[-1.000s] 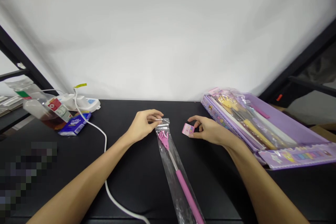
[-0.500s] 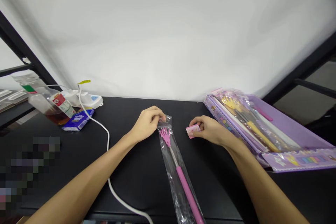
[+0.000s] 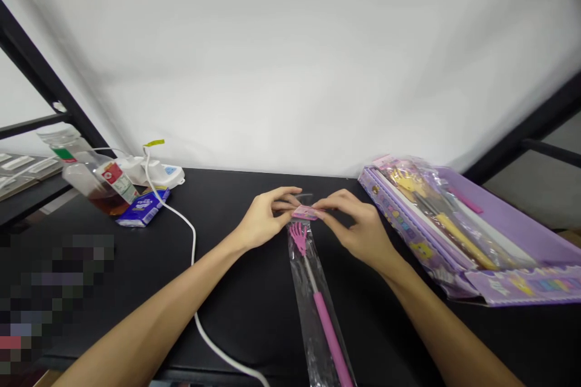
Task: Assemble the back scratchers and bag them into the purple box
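A small pink printed card lies over the top end of a clear plastic sleeve. Inside the sleeve is a pink back scratcher with a hand-shaped head, a metal shaft and a long pink grip. My left hand pinches the card's left side, thumb in front and fingers behind. From the right, my right hand closes thumb and fingertips on the card's other end. Whether the fingers also grip the plastic beneath cannot be made out.
On the right stands a purple display box with several wrapped back scratchers. A white cable crosses the black table on the left. Behind it are a power strip, a blue packet and a tilted plastic bottle with brown liquid.
My right hand has moved left, bringing the pink card onto the sleeve's top end. My left hand has shifted from the plastic to the card's left side.
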The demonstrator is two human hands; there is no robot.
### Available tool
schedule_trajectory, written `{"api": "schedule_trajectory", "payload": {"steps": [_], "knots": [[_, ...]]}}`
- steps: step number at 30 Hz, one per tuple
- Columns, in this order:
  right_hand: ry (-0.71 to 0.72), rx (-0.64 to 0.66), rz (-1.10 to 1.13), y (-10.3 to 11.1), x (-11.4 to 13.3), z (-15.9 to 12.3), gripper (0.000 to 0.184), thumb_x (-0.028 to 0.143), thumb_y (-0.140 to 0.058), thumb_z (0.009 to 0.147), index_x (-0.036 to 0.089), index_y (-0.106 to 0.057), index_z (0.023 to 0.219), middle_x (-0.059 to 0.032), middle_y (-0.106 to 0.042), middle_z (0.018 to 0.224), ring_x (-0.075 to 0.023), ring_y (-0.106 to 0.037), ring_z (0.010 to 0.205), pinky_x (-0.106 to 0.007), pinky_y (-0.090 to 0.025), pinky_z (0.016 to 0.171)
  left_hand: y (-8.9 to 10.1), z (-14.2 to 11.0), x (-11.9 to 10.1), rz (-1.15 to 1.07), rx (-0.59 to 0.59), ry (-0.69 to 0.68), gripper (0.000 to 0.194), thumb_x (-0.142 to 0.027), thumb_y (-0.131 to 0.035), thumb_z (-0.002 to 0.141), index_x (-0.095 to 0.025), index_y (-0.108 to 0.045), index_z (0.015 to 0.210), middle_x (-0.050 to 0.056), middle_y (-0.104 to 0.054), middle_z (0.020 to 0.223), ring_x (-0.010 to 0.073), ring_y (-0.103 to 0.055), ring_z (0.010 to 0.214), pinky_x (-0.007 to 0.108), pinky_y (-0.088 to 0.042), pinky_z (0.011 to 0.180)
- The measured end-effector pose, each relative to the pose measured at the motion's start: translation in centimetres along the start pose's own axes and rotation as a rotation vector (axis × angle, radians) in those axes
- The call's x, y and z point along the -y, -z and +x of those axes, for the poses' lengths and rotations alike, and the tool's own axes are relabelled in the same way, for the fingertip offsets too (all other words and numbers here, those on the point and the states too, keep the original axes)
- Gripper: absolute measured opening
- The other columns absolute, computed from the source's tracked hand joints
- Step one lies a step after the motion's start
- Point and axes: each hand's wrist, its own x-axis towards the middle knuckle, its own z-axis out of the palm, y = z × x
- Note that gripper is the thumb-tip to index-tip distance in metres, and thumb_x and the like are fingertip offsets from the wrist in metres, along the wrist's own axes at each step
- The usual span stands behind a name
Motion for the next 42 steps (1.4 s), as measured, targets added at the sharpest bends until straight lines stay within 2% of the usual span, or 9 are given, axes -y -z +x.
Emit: {"api": "schedule_trajectory", "payload": {"steps": [3,7,13,23,34,42], "knots": [[0.080,-0.047,-0.102,-0.7,0.1,-0.2,0.018,0.021,-0.059,0.095,0.028,-0.075,0.101,-0.0048,-0.071,0.089,-0.0213,-0.064,0.086,-0.038,-0.054,0.079,0.0,-0.1,0.2,-0.055,0.027,0.009,0.047,-0.019,-0.067,0.087,-0.016,-0.057,0.133,0.009,-0.070,0.112,0.0227,-0.073,0.105,0.034,-0.058,0.094],[0.064,-0.151,-0.152,-0.6,-0.4,-0.2,0.020,0.020,-0.058,0.095,0.029,-0.075,0.103,-0.0054,-0.070,0.089,-0.0221,-0.063,0.086,-0.039,-0.054,0.077,-0.2,-0.1,0.4,-0.097,0.030,0.025,0.046,-0.017,-0.068,0.087,-0.016,-0.058,0.132,0.010,-0.070,0.117,0.0236,-0.072,0.109,0.038,-0.056,0.101],[0.091,-0.092,-0.109,-0.1,-0.7,0.0,0.020,0.017,-0.059,0.094,0.028,-0.074,0.103,-0.0050,-0.069,0.089,-0.0218,-0.062,0.087,-0.037,-0.053,0.078,-0.4,-0.1,0.3,-0.068,0.043,0.017,0.042,-0.016,-0.066,0.089,-0.016,-0.060,0.131,0.011,-0.071,0.123,0.0237,-0.071,0.112,0.041,-0.055,0.104],[0.099,-0.055,-0.090,-0.4,-1.1,-0.2,0.020,0.011,-0.061,0.093,0.024,-0.072,0.103,-0.0042,-0.069,0.092,-0.0197,-0.062,0.088,-0.035,-0.054,0.079,-0.7,-0.3,0.2,0.008,0.019,-0.050,0.038,-0.017,-0.065,0.089,-0.018,-0.064,0.127,0.010,-0.072,0.121,0.0242,-0.073,0.107,0.040,-0.057,0.100],[0.127,-0.058,-0.132,-0.2,-1.4,0.0,0.019,0.013,-0.059,0.094,0.025,-0.070,0.103,-0.0056,-0.069,0.093,-0.0224,-0.060,0.091,-0.039,-0.053,0.081,-0.8,-0.3,0.1,-0.011,0.018,-0.057,0.039,-0.017,-0.064,0.089,-0.018,-0.063,0.128,0.010,-0.072,0.121,0.0239,-0.073,0.107,0.039,-0.057,0.099],[0.113,-0.013,-0.148,-0.4,-0.8,0.0,0.015,0.016,-0.061,0.094,0.026,-0.069,0.102,-0.0051,-0.072,0.095,-0.0239,-0.060,0.094,-0.042,-0.054,0.083,-1.0,-0.4,0.2,-0.046,0.021,-0.047,0.039,-0.020,-0.066,0.089,-0.019,-0.062,0.128,0.010,-0.072,0.120,0.0246,-0.073,0.106,0.040,-0.058,0.099]]}}
